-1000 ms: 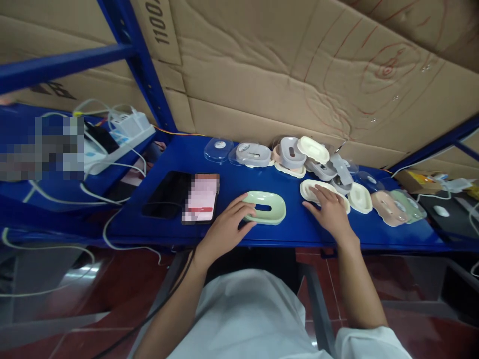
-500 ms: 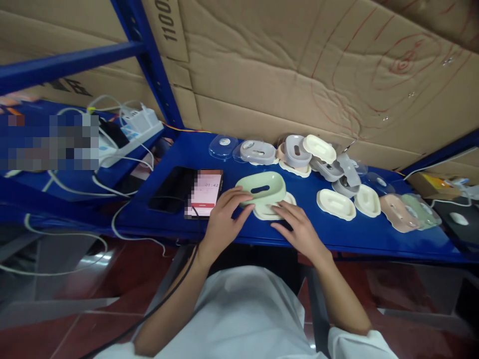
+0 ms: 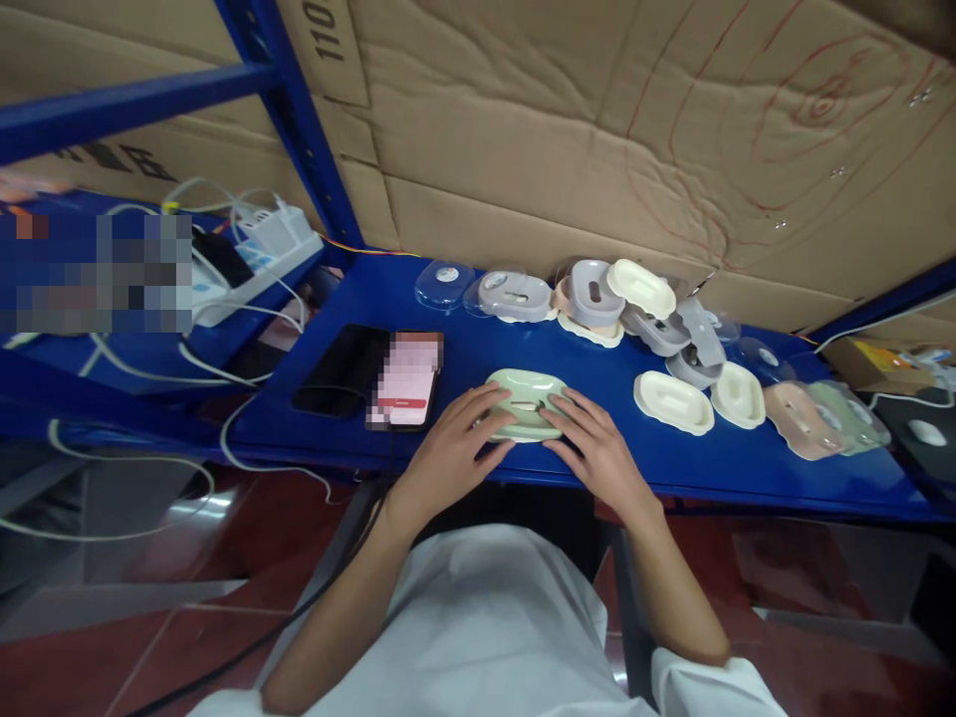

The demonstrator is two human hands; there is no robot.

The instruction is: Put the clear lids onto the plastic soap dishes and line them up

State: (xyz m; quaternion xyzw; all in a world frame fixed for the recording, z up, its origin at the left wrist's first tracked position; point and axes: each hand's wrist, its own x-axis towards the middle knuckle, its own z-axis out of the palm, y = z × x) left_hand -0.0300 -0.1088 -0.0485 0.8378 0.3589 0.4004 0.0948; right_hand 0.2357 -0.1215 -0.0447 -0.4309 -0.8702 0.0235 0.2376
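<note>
Both hands, left hand [image 3: 453, 460] & right hand [image 3: 597, 456], curl half-closed round the pale green oval plastic dish [image 3: 525, 403] w/ cream base beneath; uneven squeeze could skew the fit or skid it toward the smartphone [image 3: 407, 379] left of the left hand.

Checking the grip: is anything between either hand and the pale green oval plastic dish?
Nothing visible. The left hand and right hand both rest directly on the pale green oval plastic dish from either side on the blue shelf.

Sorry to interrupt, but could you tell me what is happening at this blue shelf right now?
A person in a white top has both hands on a pale green oval dish at the front of the blue shelf; the left hand grips its left end, the right hand its right end. A phone lies to the left, and more oval dishes sit to the right.
</note>
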